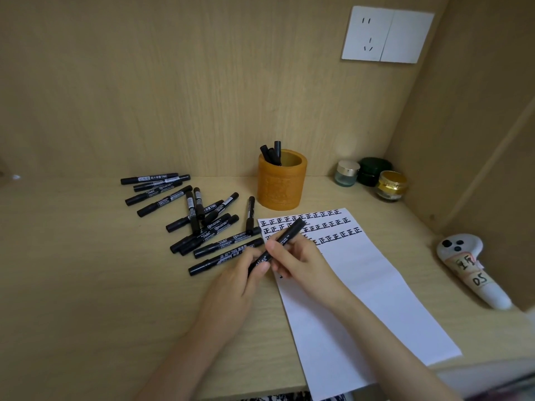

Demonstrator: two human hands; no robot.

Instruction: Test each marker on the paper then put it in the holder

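I see left hand [243, 274] curled round near end of marker [287, 235]; right hand [299, 257] pinching its barrel, over paper [376, 285] left edge.

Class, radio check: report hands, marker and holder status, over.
Left hand and right hand grip one marker over paper. Holder partly filled. Loose markers piled left of paper.

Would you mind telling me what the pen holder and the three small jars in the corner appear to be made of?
The holder: orange-brown with carved relief and a dull sheen, likely bamboo or wood, possibly resin. The left jar: clear glass, shiny silver lid. The middle jar: glossy dark green, glass or plastic. The right jar: clear glass, gold metallic-looking lid.
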